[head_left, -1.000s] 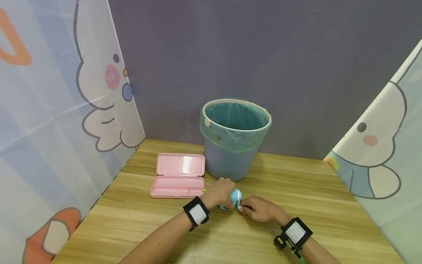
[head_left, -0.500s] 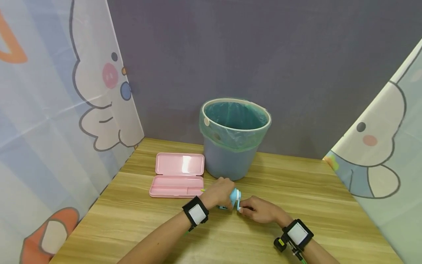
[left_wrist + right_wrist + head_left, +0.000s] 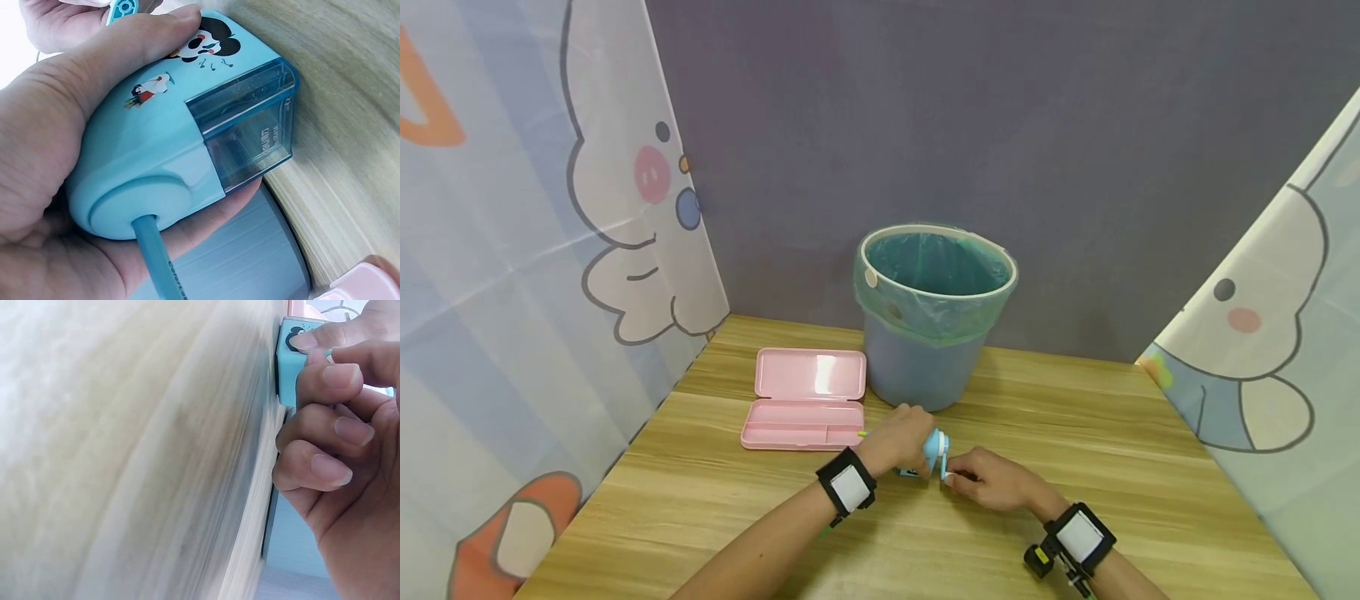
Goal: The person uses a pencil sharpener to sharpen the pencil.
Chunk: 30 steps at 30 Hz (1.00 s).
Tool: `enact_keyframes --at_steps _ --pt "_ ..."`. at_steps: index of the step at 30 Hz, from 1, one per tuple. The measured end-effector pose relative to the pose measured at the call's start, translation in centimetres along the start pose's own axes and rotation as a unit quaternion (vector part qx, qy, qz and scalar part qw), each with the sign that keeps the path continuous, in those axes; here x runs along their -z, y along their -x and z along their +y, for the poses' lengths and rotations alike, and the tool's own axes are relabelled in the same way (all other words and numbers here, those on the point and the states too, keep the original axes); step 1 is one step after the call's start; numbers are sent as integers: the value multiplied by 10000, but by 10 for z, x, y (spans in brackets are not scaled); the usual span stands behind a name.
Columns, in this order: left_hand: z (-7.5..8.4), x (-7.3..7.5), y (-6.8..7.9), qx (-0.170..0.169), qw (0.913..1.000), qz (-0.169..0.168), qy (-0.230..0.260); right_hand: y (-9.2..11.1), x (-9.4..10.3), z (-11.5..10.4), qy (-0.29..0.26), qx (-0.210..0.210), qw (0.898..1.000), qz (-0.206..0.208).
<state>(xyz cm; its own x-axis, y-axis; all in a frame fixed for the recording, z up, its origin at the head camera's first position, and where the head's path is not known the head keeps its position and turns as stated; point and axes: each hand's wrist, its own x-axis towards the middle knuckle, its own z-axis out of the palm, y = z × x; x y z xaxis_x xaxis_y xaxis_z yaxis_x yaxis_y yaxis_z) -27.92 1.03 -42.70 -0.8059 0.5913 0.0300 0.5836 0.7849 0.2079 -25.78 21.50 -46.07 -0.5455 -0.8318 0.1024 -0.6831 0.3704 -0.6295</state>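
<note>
My left hand [image 3: 898, 437] grips a light blue crank pencil sharpener [image 3: 150, 153] printed with a panda, thumb over its top. In the left wrist view its clear shavings drawer [image 3: 250, 128] faces right. A blue pencil [image 3: 156, 259] sticks out of the round hole in the sharpener's front; its yellowish end shows left of the hand in the head view. On the sharpener's right side, my right hand [image 3: 994, 479] pinches the knob of the crank handle [image 3: 943, 465] between thumb and forefinger. In the right wrist view the other fingers [image 3: 331, 469] are curled and hold nothing.
A pink pencil case [image 3: 786, 423] lies with its lid up, left of the sharpener. Behind the hands stands a blue-grey bin [image 3: 917, 367] with a green liner. Everything rests on a wood-grain table [image 3: 700, 500] between printed side cloths.
My right hand has shifted slightly down toward me, and the crank knob sits a little lower with it. My left hand and the sharpener stay in place.
</note>
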Motion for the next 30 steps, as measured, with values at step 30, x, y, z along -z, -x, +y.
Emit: enact_keyframes --at_steps 30 --pt "1 2 1 27 10000 -29 -84 4 10 -12 273 230 9988 349"
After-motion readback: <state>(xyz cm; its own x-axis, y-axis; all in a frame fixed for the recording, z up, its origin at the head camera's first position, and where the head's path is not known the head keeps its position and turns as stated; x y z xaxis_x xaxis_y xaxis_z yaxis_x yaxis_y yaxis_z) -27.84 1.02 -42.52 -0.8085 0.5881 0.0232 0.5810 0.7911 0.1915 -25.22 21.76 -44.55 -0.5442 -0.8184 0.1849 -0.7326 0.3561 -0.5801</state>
